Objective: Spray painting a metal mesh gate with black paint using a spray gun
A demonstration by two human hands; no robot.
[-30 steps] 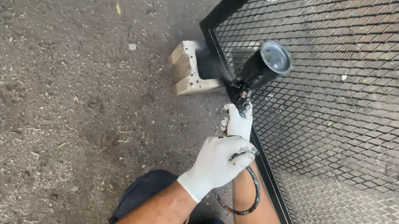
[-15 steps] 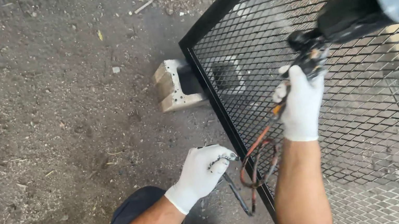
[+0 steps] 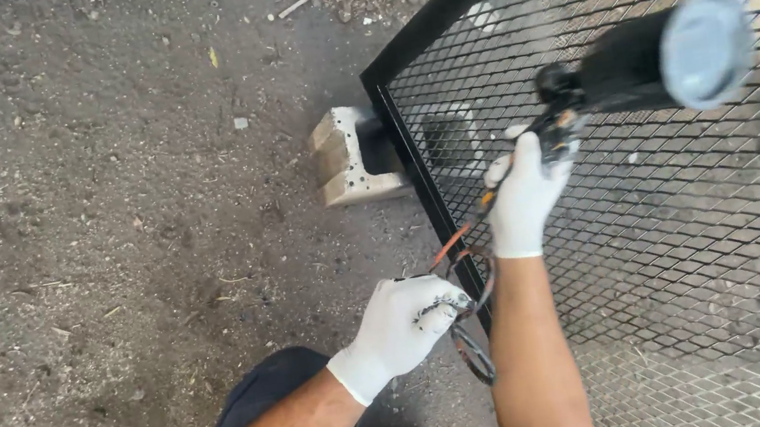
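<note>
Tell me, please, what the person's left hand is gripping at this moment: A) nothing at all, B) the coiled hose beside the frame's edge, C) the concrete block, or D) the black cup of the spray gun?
B: the gloved left hand is closed on the looped hose beside the black mesh frame, while the right hand holds the spray gun over the mesh.

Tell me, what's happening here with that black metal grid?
A person in white gloves works over a black mesh panel that rests on a concrete block on dirt ground. The right hand holds a spray gun above the mesh. The left hand grips a loop of the gun's hose beside the panel's frame.
</note>
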